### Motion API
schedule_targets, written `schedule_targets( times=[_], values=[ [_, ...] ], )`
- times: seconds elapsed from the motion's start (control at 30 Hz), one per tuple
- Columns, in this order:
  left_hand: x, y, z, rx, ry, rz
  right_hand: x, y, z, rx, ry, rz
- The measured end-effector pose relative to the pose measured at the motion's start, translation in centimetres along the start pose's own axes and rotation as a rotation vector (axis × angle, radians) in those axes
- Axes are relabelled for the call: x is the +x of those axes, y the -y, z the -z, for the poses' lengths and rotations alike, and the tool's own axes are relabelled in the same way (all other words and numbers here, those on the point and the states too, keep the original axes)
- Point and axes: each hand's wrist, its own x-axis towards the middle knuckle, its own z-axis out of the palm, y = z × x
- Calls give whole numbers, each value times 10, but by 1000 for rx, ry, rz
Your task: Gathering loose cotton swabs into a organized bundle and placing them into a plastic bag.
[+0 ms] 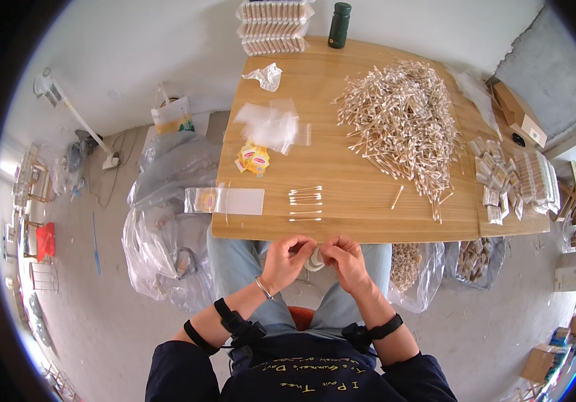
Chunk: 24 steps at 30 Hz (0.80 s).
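Note:
My left hand [284,261] and my right hand [347,260] meet over my lap, just below the front edge of the wooden table [341,161]. Between their fingers they pinch a small white roll, perhaps tape [314,260]. Both hands are closed on it. On the table just beyond them lie a few cotton swabs in a row [305,201], and one loose swab [397,197] lies to the right. A large heap of cotton swabs [402,120] covers the table's right half.
Small clear bags [271,124], a flat clear bag [226,200] and a yellow packet [253,159] lie on the table's left. Packed swab bundles [512,181] sit at right, stacked packs [274,27] and a dark bottle [339,25] at the back. Big plastic sacks [167,228] stand on the floor.

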Motion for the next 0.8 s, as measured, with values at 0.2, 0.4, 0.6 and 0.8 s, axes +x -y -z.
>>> schedule_targets(
  times=[0.2,0.4,0.6,0.8],
  values=[
    [1,24,7,-64,0,74,-3,-2,-1,-513,61,-10],
    [19,25,17,538,76,-330,-39,34,105,-949,-252,119],
    [62,33,25,638,-82,-323,-86,81,162,-1869,-763,30],
    [84,39,25,621,-93,-304,-16,71,107,-1436,-567,389]
  ],
)
